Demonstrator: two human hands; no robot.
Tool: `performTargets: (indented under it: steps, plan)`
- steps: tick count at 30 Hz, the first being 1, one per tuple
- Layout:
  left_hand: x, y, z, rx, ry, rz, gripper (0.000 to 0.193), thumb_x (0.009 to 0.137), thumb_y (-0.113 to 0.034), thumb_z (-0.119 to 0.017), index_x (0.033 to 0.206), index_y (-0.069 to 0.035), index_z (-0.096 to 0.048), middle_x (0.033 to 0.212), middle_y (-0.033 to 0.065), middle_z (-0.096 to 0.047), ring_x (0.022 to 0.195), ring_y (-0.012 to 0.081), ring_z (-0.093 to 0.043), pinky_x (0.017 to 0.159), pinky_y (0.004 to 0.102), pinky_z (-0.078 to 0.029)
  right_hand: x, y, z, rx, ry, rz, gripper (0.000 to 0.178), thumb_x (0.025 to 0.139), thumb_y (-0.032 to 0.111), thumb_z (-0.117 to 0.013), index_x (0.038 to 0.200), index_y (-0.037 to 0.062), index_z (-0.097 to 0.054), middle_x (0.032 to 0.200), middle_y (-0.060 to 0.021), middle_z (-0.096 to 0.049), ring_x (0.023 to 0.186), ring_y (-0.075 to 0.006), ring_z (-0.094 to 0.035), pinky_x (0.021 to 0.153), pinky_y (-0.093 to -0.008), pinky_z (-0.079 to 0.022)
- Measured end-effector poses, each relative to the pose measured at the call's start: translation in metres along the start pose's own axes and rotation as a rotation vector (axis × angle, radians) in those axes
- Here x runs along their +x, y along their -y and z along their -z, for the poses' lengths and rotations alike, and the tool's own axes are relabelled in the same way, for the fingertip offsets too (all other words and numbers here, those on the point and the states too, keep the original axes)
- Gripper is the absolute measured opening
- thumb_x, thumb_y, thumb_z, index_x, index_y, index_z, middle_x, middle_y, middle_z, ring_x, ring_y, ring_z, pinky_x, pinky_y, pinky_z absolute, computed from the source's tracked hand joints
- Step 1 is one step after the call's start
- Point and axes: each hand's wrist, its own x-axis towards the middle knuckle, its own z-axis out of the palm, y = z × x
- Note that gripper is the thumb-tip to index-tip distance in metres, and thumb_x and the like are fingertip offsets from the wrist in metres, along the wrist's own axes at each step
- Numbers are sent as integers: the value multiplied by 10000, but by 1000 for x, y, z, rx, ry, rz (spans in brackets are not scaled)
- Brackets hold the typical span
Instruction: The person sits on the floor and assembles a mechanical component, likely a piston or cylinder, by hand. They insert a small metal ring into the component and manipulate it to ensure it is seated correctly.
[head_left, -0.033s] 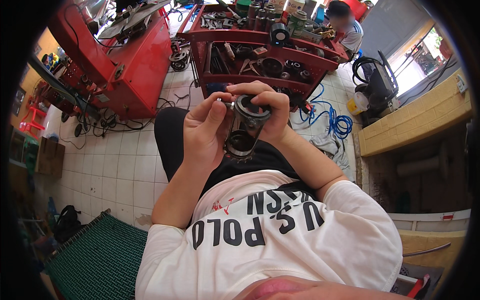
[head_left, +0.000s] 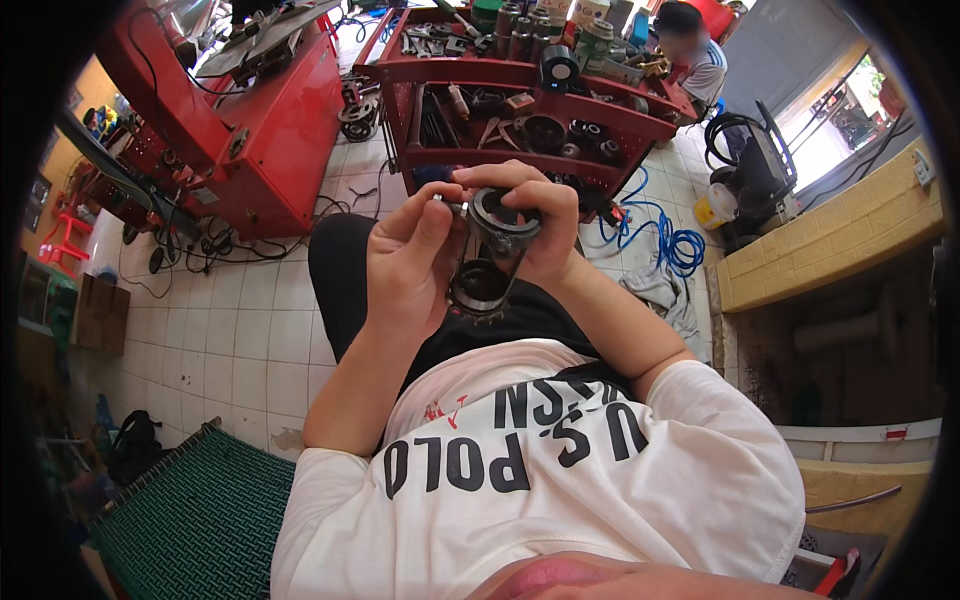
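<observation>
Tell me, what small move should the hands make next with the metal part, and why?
Probably press the dark ring squarely onto the top of the cylindrical metal part. The right hand holds the ring at the part's upper end, and the left hand steadies the side with fingertips at the rim.

Centre: a cylindrical metal part [head_left: 490, 255] held between the two hands, the left hand [head_left: 410, 265] on its left side, the right hand [head_left: 535, 225] over its top and right side, both above the person's lap. Beyond the hands: a shelved tool cart [head_left: 530, 100] with parts on its shelves. Left of the cart: a machine cabinet [head_left: 265, 125], cables [head_left: 190, 245] lying on the tiled floor [head_left: 240, 330] at its foot. Right of the cart: a coiled hose [head_left: 665, 240] on the floor, a low brick wall [head_left: 830, 235] further right. Behind the cart, upper right: another person [head_left: 695, 55]. Lower left, beside the wearer: a mesh cot [head_left: 190, 520].
</observation>
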Motion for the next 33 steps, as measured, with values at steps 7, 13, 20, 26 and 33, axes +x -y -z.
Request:
performTargets:
  steps: [7, 13, 20, 26, 33]
  plan:
    - [-1, 2, -5, 46, 8, -58, 316, 1024, -227, -648, 1232, 12, -651, 1136, 87, -704, 1012, 142, -679, 910, 287, -565, -2, 1, -1, -13, 3, -25, 534, 882, 102, -814, 1162, 99, -360, 1231, -310, -643, 1056, -328, -688, 902, -411, -572]
    - [-1, 1, 1, 80, 80, -56, 315, 1048, -219, -605, 1288, -15, -627, 1247, 73, -658, 1128, 195, -651, 1001, 366, -530, 2, 2, -5, -3, -64, -10, 579, 812, 114, -866, 1159, 87, -404, 1214, -282, -669, 1077, -350, -699, 888, -412, -581]
    - [0, 1, -9, -56, 65, -69, 293, 1022, -74, -639, 1302, 7, -609, 1212, 124, -667, 1093, 172, -678, 951, 297, -560, -3, -3, -5, 67, -77, -5, 633, 753, 114, -912, 1155, 86, -424, 1214, -275, -677, 1081, -354, -708, 890, -403, -588]
    - [1, 2, -11, -19, -10, -99, 298, 977, 12, -673, 1270, 4, -622, 1152, 106, -695, 1027, 147, -700, 890, 264, -583, -4, -3, -9, 57, -105, -23, 603, 777, 93, -892, 1146, 87, -414, 1217, -280, -676, 1090, -359, -708, 892, -404, -585]
    - [0, 4, -5, 67, -29, -153, 282, 961, 17, -694, 1240, 4, -656, 1105, 106, -726, 1017, 145, -704, 900, 264, -579, -5, 0, -8, 16, -107, -38, 566, 806, 79, -870, 1138, 79, -411, 1204, -283, -680, 1064, -357, -718, 871, -396, -593]
